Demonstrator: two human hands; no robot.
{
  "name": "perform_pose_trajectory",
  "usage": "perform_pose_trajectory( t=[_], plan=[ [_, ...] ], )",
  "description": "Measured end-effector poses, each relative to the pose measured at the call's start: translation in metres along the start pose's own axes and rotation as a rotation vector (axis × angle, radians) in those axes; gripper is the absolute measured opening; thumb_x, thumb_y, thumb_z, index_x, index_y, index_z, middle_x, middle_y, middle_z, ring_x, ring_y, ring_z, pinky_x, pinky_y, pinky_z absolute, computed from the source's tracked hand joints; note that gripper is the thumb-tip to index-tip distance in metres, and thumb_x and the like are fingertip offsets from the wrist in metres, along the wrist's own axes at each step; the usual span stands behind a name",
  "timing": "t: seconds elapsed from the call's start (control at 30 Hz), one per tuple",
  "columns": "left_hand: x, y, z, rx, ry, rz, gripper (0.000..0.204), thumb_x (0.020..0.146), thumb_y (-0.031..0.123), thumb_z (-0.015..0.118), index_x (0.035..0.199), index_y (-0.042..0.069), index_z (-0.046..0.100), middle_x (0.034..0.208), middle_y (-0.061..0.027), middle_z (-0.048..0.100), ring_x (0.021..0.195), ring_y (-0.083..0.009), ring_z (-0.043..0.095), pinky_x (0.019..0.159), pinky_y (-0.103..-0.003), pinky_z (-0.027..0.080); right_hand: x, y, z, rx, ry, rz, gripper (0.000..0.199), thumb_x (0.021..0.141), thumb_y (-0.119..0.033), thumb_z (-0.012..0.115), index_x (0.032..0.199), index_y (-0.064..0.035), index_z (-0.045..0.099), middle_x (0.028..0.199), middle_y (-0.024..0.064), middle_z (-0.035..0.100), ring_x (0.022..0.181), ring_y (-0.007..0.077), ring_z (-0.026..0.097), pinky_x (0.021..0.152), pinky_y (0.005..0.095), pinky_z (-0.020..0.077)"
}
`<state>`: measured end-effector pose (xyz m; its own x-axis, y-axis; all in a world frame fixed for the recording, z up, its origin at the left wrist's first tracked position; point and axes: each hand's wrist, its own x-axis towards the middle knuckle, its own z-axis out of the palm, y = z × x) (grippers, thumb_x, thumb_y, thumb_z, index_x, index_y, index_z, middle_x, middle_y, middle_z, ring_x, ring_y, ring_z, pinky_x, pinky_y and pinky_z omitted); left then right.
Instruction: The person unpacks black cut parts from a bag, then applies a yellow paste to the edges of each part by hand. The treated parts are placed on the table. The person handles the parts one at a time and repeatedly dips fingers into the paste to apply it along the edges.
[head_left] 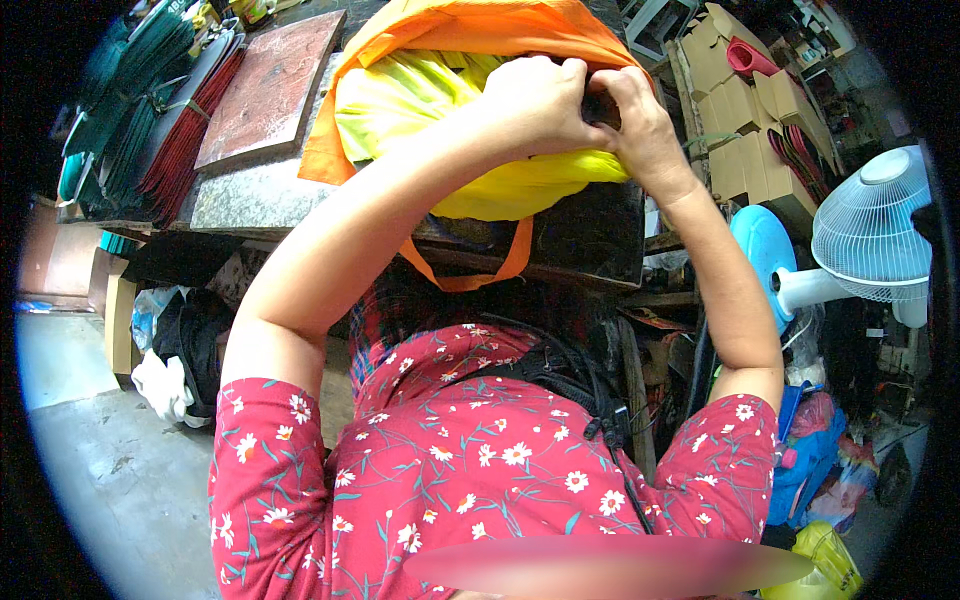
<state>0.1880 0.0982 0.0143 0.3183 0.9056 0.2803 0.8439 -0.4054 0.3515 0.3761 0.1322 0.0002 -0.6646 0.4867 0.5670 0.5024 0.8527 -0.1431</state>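
An orange cloth bag (470,27) lies on the dark worktable, its strap loop (515,255) hanging over the front edge. Bright yellow, thin crinkled material (400,95) bulges from its mouth. Over the yellow material, my left hand (540,100) is closed with bent fingers, its thumb pointing toward the right. Opposite it, my right hand (640,125) is curled, and the two thumbs nearly meet. Whatever the fingers pinch between them is hidden by the hands and the dark bag mouth.
Left of the bag lies a worn reddish board (272,88) on a grey slab (250,200). Bundles of red strips (190,145) and dark green mesh sheets (120,120) stand farther left. Cardboard boxes (735,105) and a fan (870,225) are at the right.
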Motion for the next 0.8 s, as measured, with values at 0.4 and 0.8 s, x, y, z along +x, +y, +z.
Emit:
perform_pose_trajectory(
  t=[0.4, 0.8],
  plan=[
    [0.020, -0.026, 0.004, -0.056, -0.070, -0.059, 0.072, 0.066, 0.047, 0.079, 0.108, -0.008, 0.058, 0.101, -0.0296, 0.066, 0.095, -0.0415, 0.066, 0.085, -0.044, 0.052, -0.044, -0.034, 0.030, -0.022, 0.098, -0.224, 0.020, 0.068, -0.016, 0.073, 0.084, -0.0096, 0.065, 0.087, 0.0064, 0.061, 0.093, 0.0285, 0.060, 0.082, 0.0411, 0.0491],
    [0.024, -0.029, -0.059, -0.388, -0.254, 0.014, 0.050, 0.068, 0.024, 0.079, 0.111, 0.002, 0.064, 0.113, -0.0196, 0.063, 0.110, -0.0342, 0.058, 0.095, -0.040, 0.046, -0.041, -0.027, 0.042, -0.063, 0.143, -0.077, 0.015, 0.080, -0.023, 0.071, 0.078, -0.0088, 0.067, 0.082, 0.0051, 0.062, 0.086, 0.0278, 0.060, 0.078, 0.0383, 0.0473]
  ],
)
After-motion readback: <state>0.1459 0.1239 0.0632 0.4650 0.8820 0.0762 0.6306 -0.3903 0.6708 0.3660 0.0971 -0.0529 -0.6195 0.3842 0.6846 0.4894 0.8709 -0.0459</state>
